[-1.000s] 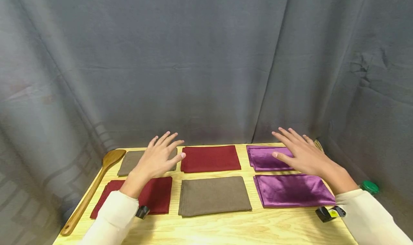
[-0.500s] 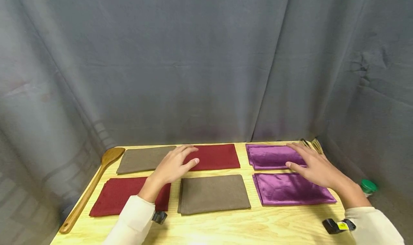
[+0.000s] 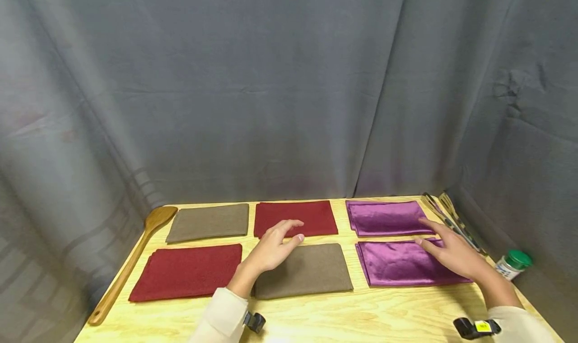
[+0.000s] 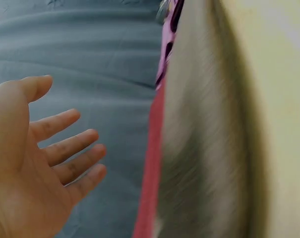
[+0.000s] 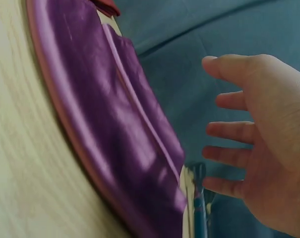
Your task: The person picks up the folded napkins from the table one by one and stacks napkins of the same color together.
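Observation:
Six folded cloths lie in two rows on the wooden table. My left hand (image 3: 273, 247) hovers over the near grey-brown cloth (image 3: 311, 273), fingers relaxed and holding nothing. Behind that cloth lies a dark red cloth (image 3: 295, 215). My right hand (image 3: 456, 252) is above the right end of the near purple satin cloth (image 3: 397, 265), its fingers spread and holding nothing in the right wrist view. The far purple satin cloth (image 3: 388, 217) lies just beyond. At the left, a second grey-brown cloth (image 3: 209, 222) sits behind a second red cloth (image 3: 189, 273).
A long wooden spoon (image 3: 131, 268) lies along the table's left edge. At the right edge are slim tong-like utensils (image 3: 451, 215) and a white jar with a green lid (image 3: 515, 264). Grey curtains (image 3: 271, 92) close off the back and both sides.
My left hand has moved right, from the left-hand cloths to over the near grey-brown one. My right hand has shifted right and nearer, uncovering the utensils. The cloths have stayed put.

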Action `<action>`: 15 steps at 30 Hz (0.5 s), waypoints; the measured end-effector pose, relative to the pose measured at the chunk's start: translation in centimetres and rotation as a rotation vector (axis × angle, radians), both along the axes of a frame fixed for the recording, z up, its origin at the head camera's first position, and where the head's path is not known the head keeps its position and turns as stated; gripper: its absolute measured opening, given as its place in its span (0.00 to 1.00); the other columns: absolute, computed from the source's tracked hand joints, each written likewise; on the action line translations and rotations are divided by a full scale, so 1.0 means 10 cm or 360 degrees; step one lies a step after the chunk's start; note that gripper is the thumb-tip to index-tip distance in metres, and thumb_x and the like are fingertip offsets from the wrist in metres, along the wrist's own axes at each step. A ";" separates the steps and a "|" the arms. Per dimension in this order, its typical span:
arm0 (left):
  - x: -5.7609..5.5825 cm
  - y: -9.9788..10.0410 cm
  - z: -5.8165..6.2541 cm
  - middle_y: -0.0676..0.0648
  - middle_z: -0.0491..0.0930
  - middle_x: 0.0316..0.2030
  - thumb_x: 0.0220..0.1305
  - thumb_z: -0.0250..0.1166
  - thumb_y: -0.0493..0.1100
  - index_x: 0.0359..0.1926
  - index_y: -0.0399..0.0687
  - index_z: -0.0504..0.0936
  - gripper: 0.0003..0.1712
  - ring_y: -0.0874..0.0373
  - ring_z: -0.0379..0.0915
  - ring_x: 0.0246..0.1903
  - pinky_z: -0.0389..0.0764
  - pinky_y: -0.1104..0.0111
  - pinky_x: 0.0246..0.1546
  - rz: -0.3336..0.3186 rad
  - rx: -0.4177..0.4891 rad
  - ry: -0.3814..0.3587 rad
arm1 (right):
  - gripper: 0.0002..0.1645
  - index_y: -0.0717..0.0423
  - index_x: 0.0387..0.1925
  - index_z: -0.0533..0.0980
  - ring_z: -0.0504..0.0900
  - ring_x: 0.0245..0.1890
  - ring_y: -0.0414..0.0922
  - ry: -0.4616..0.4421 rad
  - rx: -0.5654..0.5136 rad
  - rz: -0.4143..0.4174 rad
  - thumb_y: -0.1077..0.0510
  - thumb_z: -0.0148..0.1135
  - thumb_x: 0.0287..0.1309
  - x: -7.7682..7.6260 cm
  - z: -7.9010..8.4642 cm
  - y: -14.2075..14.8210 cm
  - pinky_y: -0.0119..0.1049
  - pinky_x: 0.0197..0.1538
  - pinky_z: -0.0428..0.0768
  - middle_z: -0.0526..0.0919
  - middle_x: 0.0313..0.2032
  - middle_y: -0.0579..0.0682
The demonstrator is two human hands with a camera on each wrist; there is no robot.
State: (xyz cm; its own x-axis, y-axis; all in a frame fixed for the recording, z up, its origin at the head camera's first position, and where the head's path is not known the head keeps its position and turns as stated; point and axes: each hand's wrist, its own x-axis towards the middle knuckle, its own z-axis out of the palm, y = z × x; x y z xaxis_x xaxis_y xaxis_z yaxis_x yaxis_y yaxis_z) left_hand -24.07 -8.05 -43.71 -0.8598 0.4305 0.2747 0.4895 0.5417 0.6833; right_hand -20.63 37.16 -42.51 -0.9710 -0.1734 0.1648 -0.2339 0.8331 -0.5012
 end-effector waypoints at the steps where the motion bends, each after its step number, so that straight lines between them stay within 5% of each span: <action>1: 0.01 0.04 -0.04 0.46 0.80 0.62 0.74 0.60 0.54 0.66 0.53 0.78 0.24 0.46 0.76 0.64 0.77 0.49 0.63 -0.0012 0.0022 -0.0026 | 0.42 0.67 0.73 0.62 0.63 0.68 0.78 -0.0013 -0.0006 -0.0019 0.44 0.59 0.72 0.01 -0.03 0.03 0.76 0.61 0.63 0.66 0.70 0.75; 10: 0.05 0.47 -0.21 0.45 0.80 0.63 0.75 0.58 0.55 0.66 0.49 0.77 0.25 0.46 0.76 0.64 0.78 0.55 0.63 -0.0145 0.0092 -0.0206 | 0.35 0.69 0.70 0.66 0.72 0.61 0.78 -0.0046 -0.0077 -0.0142 0.48 0.56 0.76 0.09 -0.26 0.24 0.72 0.53 0.75 0.72 0.65 0.77; 15: 0.07 0.77 -0.27 0.46 0.81 0.62 0.75 0.58 0.54 0.65 0.50 0.78 0.24 0.48 0.78 0.62 0.79 0.62 0.61 -0.0211 0.0060 -0.0237 | 0.32 0.68 0.69 0.68 0.76 0.60 0.73 -0.0042 -0.0098 -0.0218 0.48 0.56 0.76 0.12 -0.38 0.31 0.54 0.51 0.79 0.77 0.62 0.75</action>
